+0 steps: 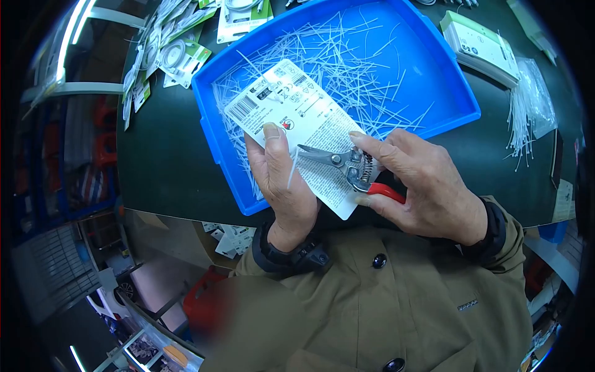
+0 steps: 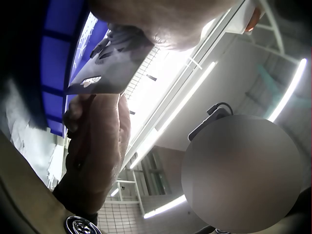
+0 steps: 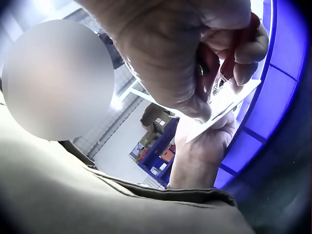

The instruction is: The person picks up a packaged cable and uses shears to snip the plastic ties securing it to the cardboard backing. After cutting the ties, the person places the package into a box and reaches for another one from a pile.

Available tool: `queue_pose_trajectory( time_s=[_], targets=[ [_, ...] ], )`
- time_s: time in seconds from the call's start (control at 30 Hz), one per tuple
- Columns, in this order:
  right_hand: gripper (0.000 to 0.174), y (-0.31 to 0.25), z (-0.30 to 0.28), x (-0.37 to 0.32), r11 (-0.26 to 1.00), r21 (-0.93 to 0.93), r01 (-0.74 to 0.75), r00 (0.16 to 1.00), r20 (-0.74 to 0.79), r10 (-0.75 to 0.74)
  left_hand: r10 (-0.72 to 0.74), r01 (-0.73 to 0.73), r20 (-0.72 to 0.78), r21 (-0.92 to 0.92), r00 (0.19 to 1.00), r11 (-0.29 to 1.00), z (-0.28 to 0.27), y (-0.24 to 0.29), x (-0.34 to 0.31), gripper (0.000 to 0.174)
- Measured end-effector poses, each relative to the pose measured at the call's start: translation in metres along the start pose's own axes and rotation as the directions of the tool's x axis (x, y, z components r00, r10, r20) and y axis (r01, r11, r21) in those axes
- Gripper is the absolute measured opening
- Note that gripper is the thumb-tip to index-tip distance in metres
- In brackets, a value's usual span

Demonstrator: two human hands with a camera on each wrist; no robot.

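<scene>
My left hand (image 1: 280,186) grips a white printed packaging card (image 1: 313,115) by its left edge, the thumb lying over the printed face. In my right hand (image 1: 437,189) is a pair of spring-loaded snips with red handles (image 1: 388,191); its pointed metal blades (image 1: 322,155) lie across the card and point toward the left thumb. A thin white plastic strip (image 1: 293,168) sticks out beside that thumb, close to the blade tips. From the right wrist view, the fingers (image 3: 251,51) curl round the red handles above the card (image 3: 224,109).
Behind the card, a blue tray (image 1: 427,56) holds many loose white strips. Packaged white cables (image 1: 176,59) are piled at the left. At the right are a stack of cards (image 1: 480,49), a bundle of white ties (image 1: 520,121) and a clear bag (image 1: 536,93).
</scene>
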State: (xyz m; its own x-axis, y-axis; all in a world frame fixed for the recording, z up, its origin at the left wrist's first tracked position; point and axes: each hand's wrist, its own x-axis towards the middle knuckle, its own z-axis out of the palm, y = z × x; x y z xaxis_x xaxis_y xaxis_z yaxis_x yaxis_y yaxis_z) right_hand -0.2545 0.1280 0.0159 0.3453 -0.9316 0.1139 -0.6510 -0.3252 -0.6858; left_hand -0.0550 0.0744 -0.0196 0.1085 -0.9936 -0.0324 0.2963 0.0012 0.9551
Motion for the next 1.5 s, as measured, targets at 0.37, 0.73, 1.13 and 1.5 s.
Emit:
queue_pose_trajectory(
  time_s=[0.37, 0.73, 1.13, 1.5],
  targets=[
    [0.064, -0.004, 0.003, 0.002, 0.999, 0.040, -0.008, 1.000, 0.029, 0.007, 0.047, -0.042, 0.059, -0.091, 0.997, 0.995, 0.006, 0.000, -0.003, 0.048],
    [0.065, -0.001, -0.006, 0.006, 0.997, 0.071, -0.040, 0.998, -0.039, 0.043, -0.022, 0.042, 0.159, -0.127, 0.987, 0.991, 0.001, 0.000, -0.003, 0.046],
    [0.077, 0.013, -0.015, 0.017, 0.997, 0.005, -0.082, 0.986, -0.148, 0.082, -0.067, 0.116, 0.284, -0.160, 0.956, 0.980, 0.008, 0.000, -0.010, 0.045],
    [0.064, 0.015, -0.005, 0.014, 0.991, -0.104, -0.080, 0.984, -0.167, 0.062, -0.103, 0.127, 0.274, -0.071, 0.956, 0.989, 0.007, -0.001, -0.006, 0.041]
  ],
)
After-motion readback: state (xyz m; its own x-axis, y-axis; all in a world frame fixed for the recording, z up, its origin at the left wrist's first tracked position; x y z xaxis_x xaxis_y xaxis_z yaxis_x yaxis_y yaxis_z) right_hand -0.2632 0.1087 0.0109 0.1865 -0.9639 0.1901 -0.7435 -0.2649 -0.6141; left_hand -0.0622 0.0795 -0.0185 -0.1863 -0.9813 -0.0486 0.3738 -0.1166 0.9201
